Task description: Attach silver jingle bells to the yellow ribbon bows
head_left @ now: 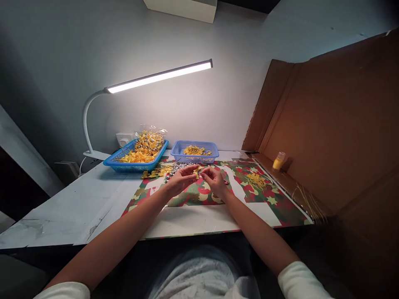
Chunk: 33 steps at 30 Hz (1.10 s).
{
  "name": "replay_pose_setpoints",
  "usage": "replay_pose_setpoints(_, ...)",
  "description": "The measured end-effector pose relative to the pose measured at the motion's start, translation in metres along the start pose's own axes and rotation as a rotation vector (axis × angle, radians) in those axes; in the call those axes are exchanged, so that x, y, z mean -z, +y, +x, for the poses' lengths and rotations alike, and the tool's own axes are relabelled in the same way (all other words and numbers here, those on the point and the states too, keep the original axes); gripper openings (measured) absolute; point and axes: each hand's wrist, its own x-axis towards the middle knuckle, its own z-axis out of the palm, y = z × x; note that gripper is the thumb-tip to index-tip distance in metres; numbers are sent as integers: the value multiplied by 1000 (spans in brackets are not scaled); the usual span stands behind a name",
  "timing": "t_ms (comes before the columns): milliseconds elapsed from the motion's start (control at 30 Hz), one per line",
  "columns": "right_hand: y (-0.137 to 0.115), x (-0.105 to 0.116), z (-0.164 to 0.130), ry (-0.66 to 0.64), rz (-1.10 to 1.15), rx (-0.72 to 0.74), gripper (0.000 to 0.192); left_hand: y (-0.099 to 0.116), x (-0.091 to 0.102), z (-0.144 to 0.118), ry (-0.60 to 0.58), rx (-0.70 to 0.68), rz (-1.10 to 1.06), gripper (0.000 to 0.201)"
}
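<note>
Head view: two blue plastic mesh baskets (195, 158) behind; left hand (181, 179) and right hand (215, 179) pinching small yellow ribbon bow (197, 171).

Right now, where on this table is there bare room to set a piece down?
Bare: the white tabletop left of the patterned mat, and the white strip at the near edge between the forearms. Crowded: the far side, with the large blue tray, small blue basket and loose yellow pieces behind the left hand and right hand.
</note>
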Motion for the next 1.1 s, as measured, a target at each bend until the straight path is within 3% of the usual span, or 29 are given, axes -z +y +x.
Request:
replay_pose_setpoints(467, 1, -2, -2, -14, 26, -6, 22, -3, 2, -1, -34, 55, -10, 40)
replay_pose_setpoints(800, -1, -6, -4, -31, 178, -67, 27, -6, -1, -2, -61, 104, -155, 39)
replay_pose_setpoints(1100, -1, -7, -6, -58, 191, -87, 31, -8, 0, -4, -11, 163, -198, 36)
